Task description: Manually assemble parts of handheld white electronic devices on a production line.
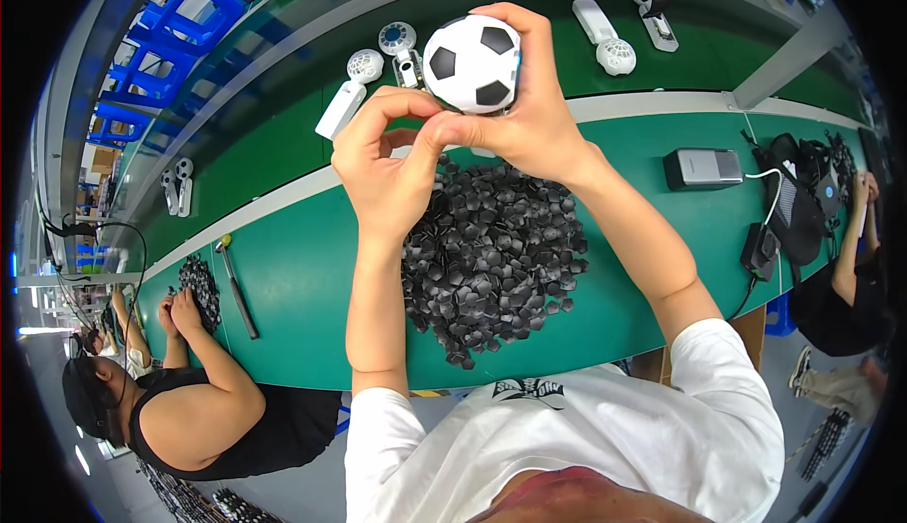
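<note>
A white ball-shaped piece with black pentagons, patterned like a soccer ball [470, 62], is held up above the far side of the bench. My right hand [543, 126] wraps around its right side, with fingers over the top and the thumb under its lower edge. At its lower left, my left hand [385, 169] is closed, with bent fingers and thumb against the ball's edge; the exact contact is partly hidden. Below my hands, a large pile of small black pentagon pieces [496, 249] lies on the green bench [302, 282].
Beyond the bench's ledge lie white handheld devices with round heads [345, 102], more at right [595, 27]. A hammer [238, 291] rests left, a grey box [701, 169] with a cable and a black bag [794, 202] right. Co-workers sit left [203, 405] and right [841, 306].
</note>
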The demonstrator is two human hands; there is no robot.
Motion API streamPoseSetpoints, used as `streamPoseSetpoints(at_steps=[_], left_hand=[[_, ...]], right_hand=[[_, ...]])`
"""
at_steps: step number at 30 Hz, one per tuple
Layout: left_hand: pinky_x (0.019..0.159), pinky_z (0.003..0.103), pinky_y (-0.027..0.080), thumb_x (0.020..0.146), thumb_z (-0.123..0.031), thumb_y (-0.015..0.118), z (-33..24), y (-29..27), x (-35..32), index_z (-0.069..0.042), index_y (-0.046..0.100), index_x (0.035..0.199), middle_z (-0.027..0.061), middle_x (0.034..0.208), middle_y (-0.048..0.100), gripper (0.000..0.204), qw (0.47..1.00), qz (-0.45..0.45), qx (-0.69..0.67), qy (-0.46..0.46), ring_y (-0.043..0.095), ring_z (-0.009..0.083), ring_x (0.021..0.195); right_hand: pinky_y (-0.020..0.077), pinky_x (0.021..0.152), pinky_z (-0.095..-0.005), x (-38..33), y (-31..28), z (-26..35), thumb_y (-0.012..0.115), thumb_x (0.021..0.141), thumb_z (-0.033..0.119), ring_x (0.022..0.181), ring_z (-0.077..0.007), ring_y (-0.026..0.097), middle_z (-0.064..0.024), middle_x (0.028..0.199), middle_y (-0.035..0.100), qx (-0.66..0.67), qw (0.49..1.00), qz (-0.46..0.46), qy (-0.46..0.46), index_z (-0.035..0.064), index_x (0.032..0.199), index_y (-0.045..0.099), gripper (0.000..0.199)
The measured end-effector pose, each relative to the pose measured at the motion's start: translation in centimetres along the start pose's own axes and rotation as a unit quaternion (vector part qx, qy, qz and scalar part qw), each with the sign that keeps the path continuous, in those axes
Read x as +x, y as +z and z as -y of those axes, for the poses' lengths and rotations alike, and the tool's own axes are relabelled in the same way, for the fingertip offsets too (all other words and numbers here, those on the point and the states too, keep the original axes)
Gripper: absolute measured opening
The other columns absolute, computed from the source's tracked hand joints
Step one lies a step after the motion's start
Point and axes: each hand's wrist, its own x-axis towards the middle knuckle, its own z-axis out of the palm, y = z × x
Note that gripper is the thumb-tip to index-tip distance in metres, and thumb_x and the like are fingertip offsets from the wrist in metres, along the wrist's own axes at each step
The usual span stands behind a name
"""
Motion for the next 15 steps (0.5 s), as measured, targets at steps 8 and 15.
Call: streamPoseSetpoints(at_steps=[8,15], left_hand=[[0.057,0.028,0.051,0.067,0.004,0.079,-0.8,0.0,0.3,0.000,0.065,0.086,0.0104,0.078,0.066,0.024,0.975,0.002,0.122,0.187,0.063,0.0210,0.070],[0.052,0.029,0.047,0.055,0.001,0.078,-2.7,-0.5,1.3,-0.003,0.066,0.080,0.0058,0.074,0.065,0.027,0.876,0.013,0.291,0.384,0.059,0.0216,0.065]], right_hand=[[0.0519,0.088,-0.0328,0.2,-0.7,1.4,0.095,0.061,0.032,0.105,-0.0191,0.061,-0.0108,0.114,0.057,-0.072,0.993,0.022,-0.086,0.0057,0.132,0.032,0.098],[0.0486,0.091,-0.0297,0.4,-1.4,2.9,0.098,0.055,0.025,0.111,-0.0158,0.055,-0.0066,0.118,0.053,-0.087,0.990,0.107,-0.038,0.0072,0.134,0.037,0.102]])
